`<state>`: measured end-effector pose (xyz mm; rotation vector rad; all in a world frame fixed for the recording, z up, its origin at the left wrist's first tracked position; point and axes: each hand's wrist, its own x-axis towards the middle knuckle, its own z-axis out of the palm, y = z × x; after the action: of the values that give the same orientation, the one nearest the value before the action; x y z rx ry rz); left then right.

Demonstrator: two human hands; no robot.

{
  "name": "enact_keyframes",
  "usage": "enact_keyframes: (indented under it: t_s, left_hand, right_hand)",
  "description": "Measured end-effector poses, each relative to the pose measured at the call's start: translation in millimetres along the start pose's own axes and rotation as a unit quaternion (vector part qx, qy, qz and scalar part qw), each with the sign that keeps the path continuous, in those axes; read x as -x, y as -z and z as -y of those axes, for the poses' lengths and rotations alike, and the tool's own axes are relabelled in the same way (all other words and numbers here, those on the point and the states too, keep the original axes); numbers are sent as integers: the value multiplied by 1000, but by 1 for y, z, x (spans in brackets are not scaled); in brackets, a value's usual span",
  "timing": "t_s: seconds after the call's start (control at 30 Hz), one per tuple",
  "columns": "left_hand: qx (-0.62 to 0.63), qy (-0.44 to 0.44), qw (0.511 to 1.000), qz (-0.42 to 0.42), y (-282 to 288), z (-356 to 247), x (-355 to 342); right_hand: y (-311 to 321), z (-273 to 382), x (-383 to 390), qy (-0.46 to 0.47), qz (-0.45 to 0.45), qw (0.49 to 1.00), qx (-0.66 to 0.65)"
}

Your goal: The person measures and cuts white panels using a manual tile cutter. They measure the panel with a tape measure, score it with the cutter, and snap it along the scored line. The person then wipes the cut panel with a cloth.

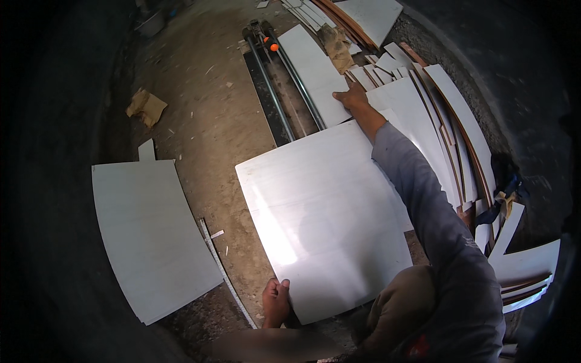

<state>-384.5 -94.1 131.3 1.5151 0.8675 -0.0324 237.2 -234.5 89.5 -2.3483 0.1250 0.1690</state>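
Note:
A large glossy white tile [327,212] lies in front of me, its far edge over the near end of a tile cutter [272,85]. My left hand [276,301] grips its near left edge, thumb on top, fingers partly hidden underneath. Farther off, a narrower white tile piece [311,75] lies along the cutter's right rail. At that piece's right edge is my right hand [353,98], thumb over the surface and fingers closed around the edge. The cutter has two metal rails and orange knobs [273,47] at its far end.
White tiles [154,236] lie at left, a metal ruler [227,275] beside them. At right are many white tiles and reddish-brown-edged strips [457,130]. Torn brown cardboard [146,107] rests on the dirt floor [206,121]. A bucket [150,24] stands far left.

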Motion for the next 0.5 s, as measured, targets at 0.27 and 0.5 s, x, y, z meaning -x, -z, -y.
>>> enact_keyframes:
  t_s: [0.27, 0.5]
  left_hand:
    - [-9, -26, 1000, 8, 0, -7, 1]
    - [-10, 1, 1000, 1, 4, 4, 2]
  right_hand:
    - [22, 25, 35, -23, -30, 999, 34]
    - [24, 41, 21, 1, -115, 993, 2]
